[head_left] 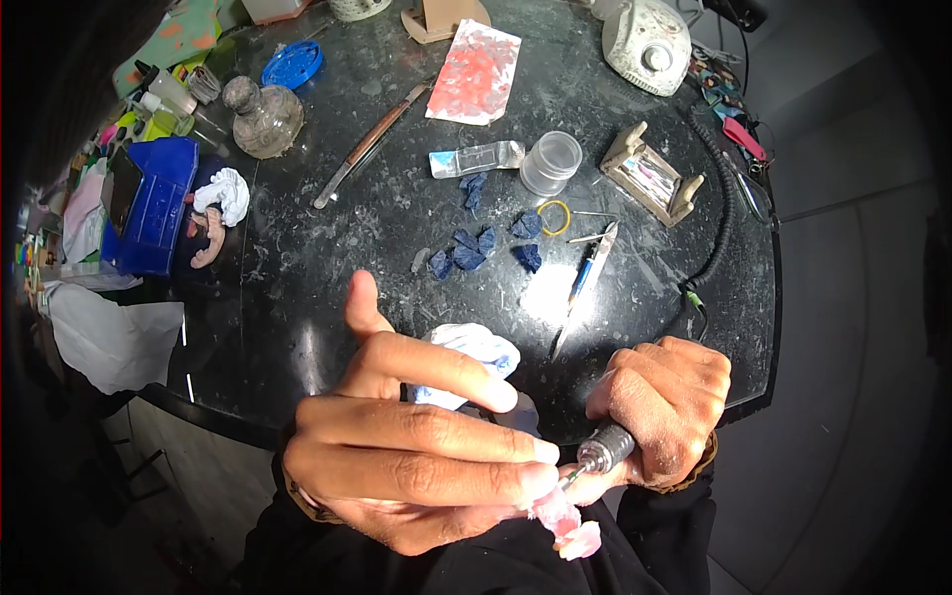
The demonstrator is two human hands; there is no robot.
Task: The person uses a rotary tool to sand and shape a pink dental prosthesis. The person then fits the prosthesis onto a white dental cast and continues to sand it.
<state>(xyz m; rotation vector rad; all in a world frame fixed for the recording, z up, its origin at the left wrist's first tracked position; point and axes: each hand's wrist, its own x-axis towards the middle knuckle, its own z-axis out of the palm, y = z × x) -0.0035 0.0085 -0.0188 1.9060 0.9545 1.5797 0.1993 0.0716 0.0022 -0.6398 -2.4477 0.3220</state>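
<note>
My left hand (397, 451) reaches across the front of the bench with its fingers pointing right, one of them raised. Index finger and thumb pinch a small pink denture piece (573, 534), partly hidden behind the fingertips. My right hand (664, 402) is wrapped round a dark rotary handpiece (607, 446). Its thin metal bit points down and left and meets the pink piece, or comes very close to it; I cannot tell which. Just beyond my left fingers lies a crumpled white cloth (474, 344) with blue marks, partly covered by the hand.
Dark blue scraps (471, 250), a clear cup (550, 164), a pointed knife (585, 283) and a bur holder (653, 177) lie ahead. A coiled cord (716, 248) runs along the right. Further off are a glass burner (266, 119), a blue box (159, 203) and a white control unit (647, 48).
</note>
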